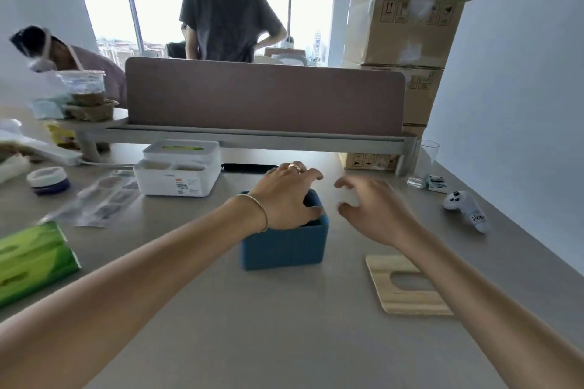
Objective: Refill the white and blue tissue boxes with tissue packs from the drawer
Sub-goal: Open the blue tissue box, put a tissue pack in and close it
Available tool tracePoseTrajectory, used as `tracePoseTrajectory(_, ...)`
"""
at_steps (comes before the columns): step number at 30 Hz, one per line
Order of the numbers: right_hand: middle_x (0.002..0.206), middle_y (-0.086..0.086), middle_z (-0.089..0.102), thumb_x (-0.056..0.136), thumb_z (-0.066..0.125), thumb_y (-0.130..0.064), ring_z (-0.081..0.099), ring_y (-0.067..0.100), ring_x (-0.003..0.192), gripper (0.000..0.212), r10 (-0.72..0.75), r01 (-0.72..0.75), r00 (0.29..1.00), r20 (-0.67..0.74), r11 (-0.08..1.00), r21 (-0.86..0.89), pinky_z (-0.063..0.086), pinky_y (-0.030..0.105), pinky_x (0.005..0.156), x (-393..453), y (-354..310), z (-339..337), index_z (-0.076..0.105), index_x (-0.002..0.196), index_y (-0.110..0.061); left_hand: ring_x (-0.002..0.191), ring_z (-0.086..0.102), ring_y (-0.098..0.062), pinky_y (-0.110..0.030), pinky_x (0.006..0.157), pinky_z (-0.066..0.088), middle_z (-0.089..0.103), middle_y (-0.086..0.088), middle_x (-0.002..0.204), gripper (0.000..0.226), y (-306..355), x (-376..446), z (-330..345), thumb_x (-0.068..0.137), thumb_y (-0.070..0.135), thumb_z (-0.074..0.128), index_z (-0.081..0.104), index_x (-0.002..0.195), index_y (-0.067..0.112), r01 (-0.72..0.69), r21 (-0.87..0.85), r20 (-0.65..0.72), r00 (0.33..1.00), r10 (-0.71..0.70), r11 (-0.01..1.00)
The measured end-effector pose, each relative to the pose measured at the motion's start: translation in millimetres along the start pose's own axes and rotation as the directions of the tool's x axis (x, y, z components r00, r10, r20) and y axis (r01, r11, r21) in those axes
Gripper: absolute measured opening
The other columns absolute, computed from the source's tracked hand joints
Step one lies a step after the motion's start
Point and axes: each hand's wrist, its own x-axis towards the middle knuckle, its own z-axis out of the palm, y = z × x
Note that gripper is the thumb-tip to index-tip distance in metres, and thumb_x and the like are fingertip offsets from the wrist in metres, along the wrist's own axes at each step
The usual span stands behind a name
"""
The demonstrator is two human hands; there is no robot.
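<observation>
A blue tissue box (pixel 284 246) stands lidless at the middle of the desk. My left hand (pixel 286 196) lies across its open top, thumb hooked over the right rim, fingers spread past the far edge. Its inside is hidden by the hand. My right hand (pixel 369 208) hovers just right of the box, fingers apart, holding nothing. The box's wooden lid (pixel 392 297) with an oval slot lies flat at the right front. A white tissue box (pixel 178 169), with a green pack showing through its slot, sits behind at the left. A green tissue pack (pixel 31 259) lies at the left edge.
A pink divider (pixel 265 95) on a grey rail closes the back. Clear plastic packets (pixel 104 199), a round tin (pixel 47 179) and food cups lie left. A glass (pixel 425 164) and a white controller (pixel 467 208) sit right. Cardboard boxes (pixel 404 28) stack behind. Two people are beyond the divider.
</observation>
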Motion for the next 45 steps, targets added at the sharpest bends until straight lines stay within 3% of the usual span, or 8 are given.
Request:
tracePoseTrajectory(11,0.138,-0.004,0.062,0.089,0.065,-0.037,0.062,0.020,0.116,0.049,-0.297,0.282,0.942,0.157,0.953,0.112,0.049,0.038,0.093,52.8,-157.1,63.5,0.056,0.137,-0.031,0.140,0.043,-0.024,-0.041,0.111,0.040,0.046,-0.003,0.152,0.069,-138.1,-105.1,-45.8,0.088,0.054,0.061,0.043,0.149,0.027,0.308,0.084,-0.018,0.951,-0.308,0.948)
tracePoseTrajectory(17,0.138,-0.005,0.063,0.088,0.064,-0.036,0.059,0.018,0.123,0.048,-0.452,0.420,0.868,0.207,0.889,0.180,0.050,0.038,0.097,58.5,-238.8,100.5,0.059,0.135,-0.030,0.133,0.048,-0.024,-0.040,0.106,0.044,0.051,-0.001,0.144,0.066,-200.3,-175.9,-61.8,0.089,0.056,0.060,0.044,0.147,0.031,0.477,0.106,-0.024,0.878,-0.478,0.872)
tracePoseTrajectory(21,0.138,-0.003,0.063,0.085,0.064,-0.036,0.057,0.021,0.125,0.051,-0.499,0.452,0.833,0.240,0.863,0.226,0.048,0.040,0.101,60.7,-279.7,120.5,0.059,0.136,-0.031,0.134,0.047,-0.024,-0.038,0.105,0.044,0.048,-0.001,0.149,0.066,-235.1,-224.5,-66.4,0.088,0.057,0.059,0.043,0.148,0.033,0.578,0.118,-0.010,0.814,-0.581,0.808)
tracePoseTrajectory(27,0.141,-0.005,0.062,0.092,0.065,-0.034,0.059,0.019,0.125,0.048,-0.558,0.509,0.789,0.256,0.828,0.236,0.044,0.030,0.097,64.3,-318.6,143.6,0.058,0.139,-0.030,0.145,0.035,-0.022,-0.042,0.112,0.039,0.035,0.001,0.160,0.098,-281.8,-286.3,-67.0,0.074,0.083,0.059,0.028,0.156,0.038,0.697,0.164,0.104,0.692,-0.715,0.698)
tracePoseTrajectory(30,0.140,-0.004,0.062,0.092,0.065,-0.036,0.059,0.019,0.122,0.047,-0.567,0.515,0.779,0.269,0.822,0.243,0.047,0.033,0.097,65.7,-331.4,153.1,0.058,0.138,-0.030,0.146,0.034,-0.024,-0.043,0.114,0.037,0.034,0.000,0.160,0.115,-298.1,-298.5,-60.8,0.065,0.086,0.064,0.018,0.158,0.038,0.721,0.187,0.176,0.644,-0.745,0.667)
tracePoseTrajectory(35,0.142,-0.003,0.062,0.092,0.066,-0.036,0.057,0.020,0.127,0.048,-0.579,0.526,0.764,0.283,0.814,0.246,0.047,0.036,0.103,67.2,-340.9,163.5,0.057,0.139,-0.028,0.128,0.050,-0.026,-0.037,0.103,0.045,0.050,-0.002,0.139,0.113,-309.8,-303.8,-49.9,0.063,0.071,0.077,0.023,0.156,0.038,0.722,0.124,0.127,0.669,-0.733,0.680)
tracePoseTrajectory(40,0.139,-0.001,0.064,0.091,0.068,-0.037,0.060,0.022,0.123,0.050,-0.582,0.532,0.758,0.294,0.813,0.239,0.049,0.039,0.101,71.4,-342.5,164.6,0.056,0.139,-0.031,0.126,0.046,-0.021,-0.036,0.096,0.047,0.050,0.004,0.130,0.110,-305.8,-300.2,-51.7,0.058,0.070,0.078,0.031,0.153,0.042,0.694,0.074,0.025,0.717,-0.697,0.716)
tracePoseTrajectory(45,0.148,0.000,0.054,0.083,0.078,-0.038,0.055,0.023,0.128,0.075,-0.581,0.529,0.757,0.298,0.814,0.241,0.046,0.039,0.103,75.1,-332.0,152.2,0.045,0.149,-0.031,0.122,0.048,-0.018,-0.039,0.095,0.050,0.050,0.008,0.124,0.107,-291.6,-279.7,-62.7,0.054,0.072,0.077,0.034,0.149,0.045,0.645,0.029,-0.043,0.764,-0.644,0.764)
